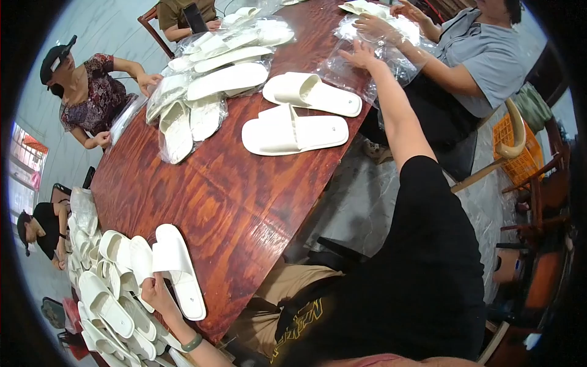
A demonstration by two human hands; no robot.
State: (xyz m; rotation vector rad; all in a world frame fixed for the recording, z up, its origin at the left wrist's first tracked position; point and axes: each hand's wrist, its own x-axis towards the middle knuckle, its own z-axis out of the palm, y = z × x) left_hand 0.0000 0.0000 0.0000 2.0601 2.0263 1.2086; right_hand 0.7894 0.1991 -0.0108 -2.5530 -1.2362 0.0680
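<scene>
Head view. We see a reddish-brown wooden desk (226, 202) running from 7 o'clock up to 12 o'clock.

Left hand (158, 292), at 7 o'clock: fingers closed on the heel end of a white slipper (177, 269) that lies on the near desk edge, toe strap pointing to 12 o'clock. Just beside it, toward 8 o'clock, a heap of white slippers (113, 287) hangs off the desk corner.

Right hand (359, 55), at 1 o'clock: arm stretched out across the desk edge, fingers spread and released, resting on a clear plastic bag (367, 73) at the far side. Whether it pinches the film, we cannot tell.

At the desk centre, two loose white slippers (293, 131) lie side by side, well apart from both hands. Toward 11 o'clock lies a stack of bagged slippers (214, 73).

A person in a grey shirt (489, 61) sits at 2 o'clock, hands on the same plastic. Another person in a patterned top (98, 98) sits at 10 o'clock. An orange crate (520, 159) stands at 3 o'clock.
</scene>
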